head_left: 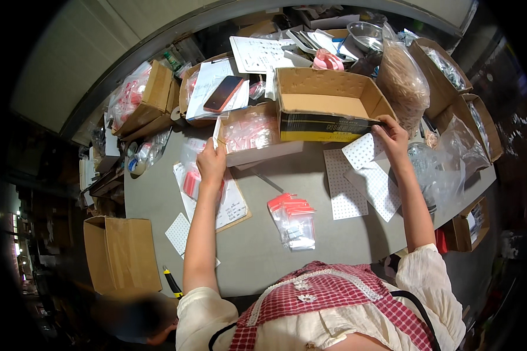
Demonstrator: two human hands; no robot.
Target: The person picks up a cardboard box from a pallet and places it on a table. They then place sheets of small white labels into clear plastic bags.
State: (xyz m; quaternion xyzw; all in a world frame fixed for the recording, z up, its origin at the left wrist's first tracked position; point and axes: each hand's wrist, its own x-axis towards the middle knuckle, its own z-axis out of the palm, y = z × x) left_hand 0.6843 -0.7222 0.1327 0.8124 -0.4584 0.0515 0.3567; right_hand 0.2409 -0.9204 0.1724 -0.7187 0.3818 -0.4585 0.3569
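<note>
There's your black-and-yellow box (316, 125), its right end pinched by your right hand (394, 138) — likely for control. Beside it, your left hand (212, 161) pinches the white box's (266, 153) left edge, seemingly steadying it — and small red-topped bags (294, 223) lie apart, nearer you.

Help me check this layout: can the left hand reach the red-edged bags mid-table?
Probably yes: the red-edged bags lie uncovered on the tabletop, no box between; the left hand would first likely release the white box.
</note>
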